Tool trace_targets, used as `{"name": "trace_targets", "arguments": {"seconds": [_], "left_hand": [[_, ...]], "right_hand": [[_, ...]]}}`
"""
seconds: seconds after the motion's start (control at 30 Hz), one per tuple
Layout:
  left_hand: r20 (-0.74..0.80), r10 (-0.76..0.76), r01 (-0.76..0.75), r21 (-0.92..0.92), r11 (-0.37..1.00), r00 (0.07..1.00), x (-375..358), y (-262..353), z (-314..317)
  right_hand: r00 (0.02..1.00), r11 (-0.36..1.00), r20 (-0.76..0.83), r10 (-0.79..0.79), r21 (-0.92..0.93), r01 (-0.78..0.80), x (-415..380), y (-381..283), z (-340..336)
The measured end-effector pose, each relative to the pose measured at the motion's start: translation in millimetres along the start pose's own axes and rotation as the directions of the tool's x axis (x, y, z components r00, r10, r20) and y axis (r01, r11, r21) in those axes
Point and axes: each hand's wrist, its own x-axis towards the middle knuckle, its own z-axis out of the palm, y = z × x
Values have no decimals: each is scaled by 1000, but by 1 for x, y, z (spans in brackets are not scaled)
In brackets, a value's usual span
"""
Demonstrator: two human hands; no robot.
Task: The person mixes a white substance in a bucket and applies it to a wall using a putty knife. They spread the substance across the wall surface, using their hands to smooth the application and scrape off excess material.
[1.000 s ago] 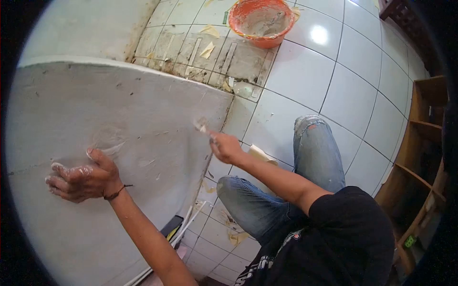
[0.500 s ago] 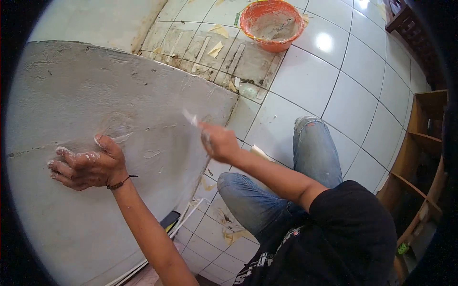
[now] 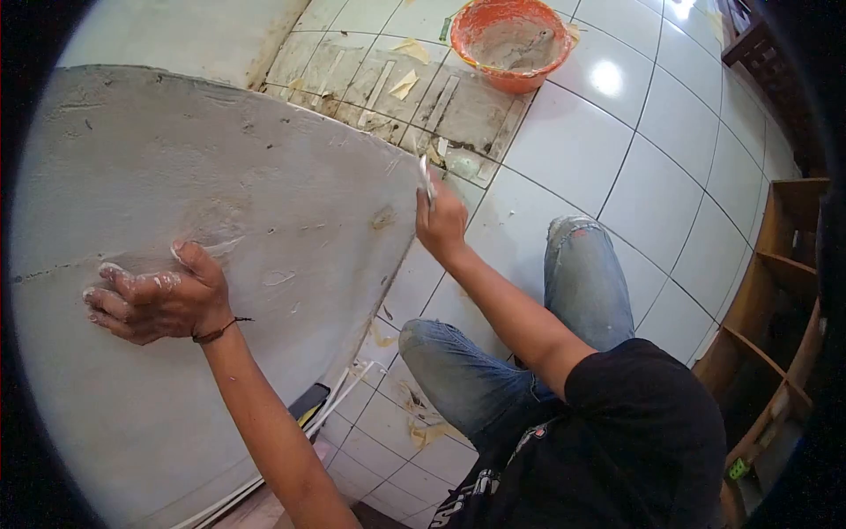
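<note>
My left hand [image 3: 154, 301], smeared with white filler, presses flat-knuckled against a large grey plastered surface [image 3: 264, 176], fingers curled. My right hand [image 3: 441, 222] is closed around a small putty knife [image 3: 426, 179], its blade pointing up at the right edge of the grey surface. A fresh scrape mark shows on the surface between the two hands. An orange bucket [image 3: 511, 40] with grey filler stands on the floor beyond.
White floor tiles [image 3: 573, 141] spread around my bent knee in jeans [image 3: 590, 273]. A dirty, scraped tile strip with tape bits lies below the bucket. Wooden shelves [image 3: 775, 309] stand at the right. A dark object and white strips lie by the surface's lower edge.
My right hand has lifted the putty knife up and to the right, from the middle of the surface to its right edge. My left hand stays pressed in place.
</note>
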Motion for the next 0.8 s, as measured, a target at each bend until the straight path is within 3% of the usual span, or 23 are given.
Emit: {"name": "trace_targets", "arguments": {"seconds": [0.1,0.17,0.2,0.27,0.3,0.33,0.37,0.4,0.47,0.5,0.53,0.57,0.6,0.67,0.7,0.73,0.77,0.8], "left_hand": [[15,-24,24,-4,1000,1000,-2,1,0],[15,-25,25,-6,1000,1000,-1,2,0],[15,-22,22,-6,1000,1000,-1,1,-1],[3,-15,15,-6,1000,1000,2,1,0],[-10,5,-6,-19,1000,1000,2,1,-1],[-10,-8,8,-20,1000,1000,1,1,-2],[-12,-4,4,-29,1000,1000,1,1,-2],[-15,-2,2,-36,999,1000,1,1,-1],[-2,-30,30,-67,997,1000,-2,5,-1],[13,-40,41,-100,994,999,-4,9,-2],[11,-54,54,-92,994,999,-7,18,-10],[127,-91,110,-158,981,988,-10,36,-21],[246,-116,172,-219,960,962,-17,58,-34],[533,-161,411,-392,823,831,-58,116,-70],[722,-125,595,-445,670,680,-66,155,-101],[845,11,720,-463,517,535,-79,186,-124],[916,107,882,-401,248,386,-82,216,-142],[965,202,985,-156,-80,169,-93,242,-155]], "right_hand": [[991,985,-14,-134,-111,132,-4,-7,22],[948,963,169,-270,75,261,-38,-24,19],[945,961,174,-277,73,268,-46,-19,13],[900,954,427,-91,296,-44,-54,7,-9],[896,957,434,-95,289,-39,-52,13,-23],[846,813,517,131,432,-390,-42,17,-38],[719,538,623,306,510,-671,-31,22,-51],[728,553,616,301,509,-660,-22,33,-57],[729,287,552,406,680,-675,-8,54,-67],[735,300,551,396,679,-670,1,52,-81],[697,176,567,439,707,-685,12,39,-100],[655,47,588,476,726,-686,22,28,-117],[675,87,591,441,720,-688,28,24,-131],[687,89,587,428,730,-678,33,23,-145],[699,78,579,418,744,-663,36,20,-148],[702,80,578,415,746,-661,37,16,-151],[720,119,551,422,754,-646,38,12,-154],[742,167,517,426,761,-626,39,11,-156]]}}
